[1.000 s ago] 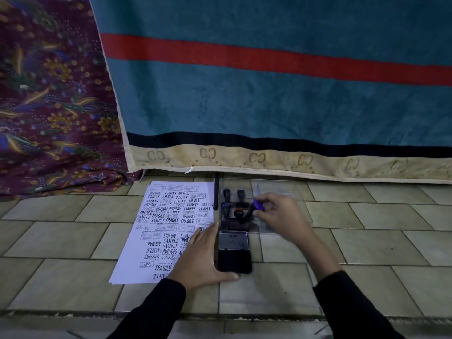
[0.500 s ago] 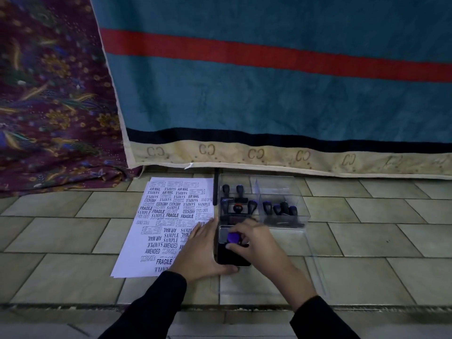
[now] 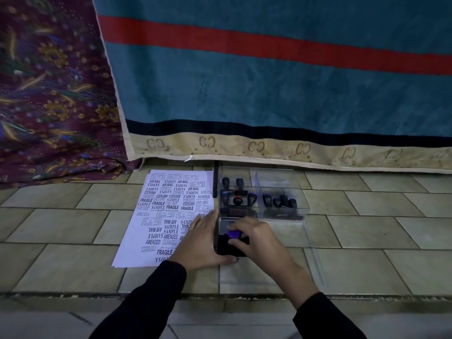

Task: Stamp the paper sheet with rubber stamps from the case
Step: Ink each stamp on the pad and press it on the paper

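The right hand [image 3: 259, 238] pinches a purple-topped stamp [image 3: 234, 234] in curled fingers, pressing it down on the black ink pad [image 3: 223, 245]. The left hand [image 3: 198, 243] lies flat, fingers straight, on the paper sheet [image 3: 156, 216] and touches the pad's left side. The clear case [image 3: 281, 189] stands just behind the pad.

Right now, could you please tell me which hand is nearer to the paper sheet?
Left. The left hand rests on the right edge of the paper sheet; the right hand is off it, holding a purple stamp on the ink pad.
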